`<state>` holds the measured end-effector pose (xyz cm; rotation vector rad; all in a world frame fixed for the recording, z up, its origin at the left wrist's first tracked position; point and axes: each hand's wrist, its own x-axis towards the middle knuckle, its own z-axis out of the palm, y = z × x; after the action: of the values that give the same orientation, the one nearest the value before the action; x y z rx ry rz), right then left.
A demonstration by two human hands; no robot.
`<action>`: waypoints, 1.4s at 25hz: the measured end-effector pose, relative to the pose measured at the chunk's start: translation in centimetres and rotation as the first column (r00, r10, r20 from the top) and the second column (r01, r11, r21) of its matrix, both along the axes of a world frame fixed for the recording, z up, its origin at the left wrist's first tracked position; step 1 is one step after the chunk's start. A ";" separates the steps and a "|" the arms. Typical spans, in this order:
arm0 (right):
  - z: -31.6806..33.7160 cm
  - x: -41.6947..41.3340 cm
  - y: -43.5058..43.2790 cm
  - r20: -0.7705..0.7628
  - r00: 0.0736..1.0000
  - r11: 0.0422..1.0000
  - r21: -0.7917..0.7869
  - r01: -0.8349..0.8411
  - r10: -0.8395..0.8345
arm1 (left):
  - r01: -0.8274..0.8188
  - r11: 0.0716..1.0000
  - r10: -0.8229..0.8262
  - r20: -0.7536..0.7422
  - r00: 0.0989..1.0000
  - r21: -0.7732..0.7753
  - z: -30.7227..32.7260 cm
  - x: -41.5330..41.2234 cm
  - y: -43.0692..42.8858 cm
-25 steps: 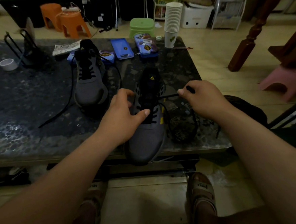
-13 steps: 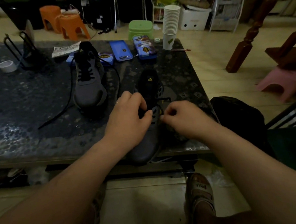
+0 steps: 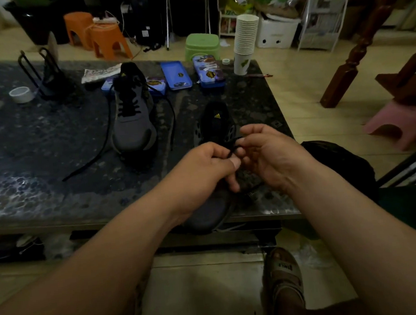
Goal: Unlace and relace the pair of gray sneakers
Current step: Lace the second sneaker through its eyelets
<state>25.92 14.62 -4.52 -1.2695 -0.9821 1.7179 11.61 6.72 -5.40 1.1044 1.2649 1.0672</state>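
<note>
Nearest, down on the pale floor: sandalled foot, cut off by the bottom edge. Above that, left hand and right hand bunched knuckle to knuckle over the near gray mesh sneaker, both pinching its thin black lace in curled fingers. Parked with its toe at the front edge of the dark speckled stone-look table, heel pointing away, black tongue with a yellow logo poking up behind the hands. Covering nearly all the eyelets, so can't tell how far the lacing goes.

Just right of the table, a soft black bag, partly behind the right forearm.

Further back and left, well apart from the first: second gray sneaker, toe this way, with its loose black lace trailing off both sides.

Behind that, 2 blue rectangular tins, a tall stack of white paper cups at the far right corner, and a white tape roll beside a black wire stand far left.

Past the table: green plastic stool, 2 orange plastic stools, pink stool off right. Too dim and smeary back there to make out the rest.
</note>
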 end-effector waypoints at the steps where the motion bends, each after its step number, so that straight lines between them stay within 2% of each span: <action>1: 0.0 0.3 0.1 0.205 0.978 0.993 0.108 -0.056 0.032 | -0.012 1.000 0.012 0.007 1.000 -0.007 0.4 -0.7 0.2; 2: 0.0 0.7 0.1 0.463 0.886 0.958 0.246 -0.151 0.021 | -0.034 0.999 0.034 -0.026 0.999 -0.002 0.9 -1.5 0.4; 3: 0.1 0.9 -0.2 0.671 0.739 0.873 0.394 -0.288 -0.059 | -0.047 0.999 0.049 -0.102 0.994 0.027 1.0 -2.3 0.7; 4: 0.0 0.8 -0.6 0.749 0.648 0.747 0.508 -0.429 -0.137 | -0.045 0.997 0.056 -0.183 0.982 0.062 1.2 -2.7 0.9; 5: 0.1 0.5 -1.2 0.762 0.633 0.640 0.557 -0.530 -0.139 | -0.032 0.995 0.054 -0.239 0.970 0.094 1.2 -3.0 1.1; 6: 0.3 0.1 -1.7 0.744 0.666 0.603 0.558 -0.570 -0.058 | -0.020 0.993 0.052 -0.275 0.960 0.118 1.3 -3.0 1.3; 8: 0.7 -0.6 -2.4 0.677 0.728 0.643 0.512 -0.570 0.106 | -0.028 0.990 0.075 -0.338 0.938 0.140 1.3 -3.2 1.7; 10: 0.6 -0.2 -1.6 0.700 0.714 0.682 0.520 -0.515 0.005 | -0.066 0.990 0.107 -0.371 0.922 0.122 1.4 -4.2 2.1; 13: 0.8 1.4 0.0 0.697 0.711 0.850 0.426 -0.311 -0.089 | -0.123 0.988 0.149 -0.352 0.924 0.096 1.5 -6.5 2.4; 14: 0.6 1.8 0.3 0.707 0.698 0.873 0.405 -0.271 -0.111 | -0.136 0.986 0.160 -0.360 0.919 0.093 1.4 -7.0 2.5; 15: 0.5 1.9 0.4 0.746 0.650 0.864 0.413 -0.287 -0.140 | -0.133 0.986 0.162 -0.382 0.910 0.101 1.3 -7.2 2.5; 16: 0.6 1.7 0.1 0.782 0.596 0.815 0.460 -0.354 -0.183 | -0.112 0.987 0.149 -0.413 0.898 0.114 1.3 -6.9 2.5; 17: 1.0 1.2 -0.5 0.779 0.593 0.734 0.521 -0.436 -0.202 | -0.077 0.988 0.128 -0.442 0.888 0.131 1.3 -6.5 2.5; 18: 1.3 0.4 -1.1 0.762 0.630 0.659 0.553 -0.509 -0.153 | -0.032 0.988 0.100 -0.457 0.884 0.153 1.4 -5.9 2.5; 19: 1.6 -0.4 -1.7 0.740 0.670 0.631 0.545 -0.553 -0.052 | 0.002 0.985 0.079 -0.456 0.887 0.175 1.4 -5.3 2.6; 21: 1.4 -1.4 -2.2 0.728 0.680 0.635 0.487 -0.600 0.085 | 0.034 0.981 0.058 -0.455 0.889 0.193 1.6 -4.5 2.5; 24: 1.2 -0.1 -1.1 0.779 0.627 0.649 0.481 -0.589 -0.008 | 0.093 0.985 0.004 -0.555 0.832 0.146 1.8 -5.6 2.2; 27: 1.8 2.4 0.2 0.785 0.609 0.771 0.457 -0.444 -0.114 | 0.044 0.995 0.021 -0.616 0.787 0.091 2.3 -8.3 2.0; 31: 1.8 3.2 0.8 0.846 0.529 0.848 0.321 -0.421 -0.057 | -0.041 0.991 0.113 -0.641 0.759 0.126 2.5 -9.5 2.2; 33: 1.8 3.1 1.3 0.901 0.430 0.864 0.257 -0.433 -0.052 | -0.123 0.978 0.204 -0.646 0.736 0.169 2.1 -9.8 2.4; 35: 1.7 3.3 1.7 0.956 0.288 0.871 0.179 -0.458 -0.045 | -0.199 0.961 0.276 -0.593 0.757 0.195 1.9 -10.3 2.6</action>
<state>29.18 16.31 -2.81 -1.9095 -2.1815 0.5935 1.33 9.29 -3.50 1.4869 1.9261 1.0083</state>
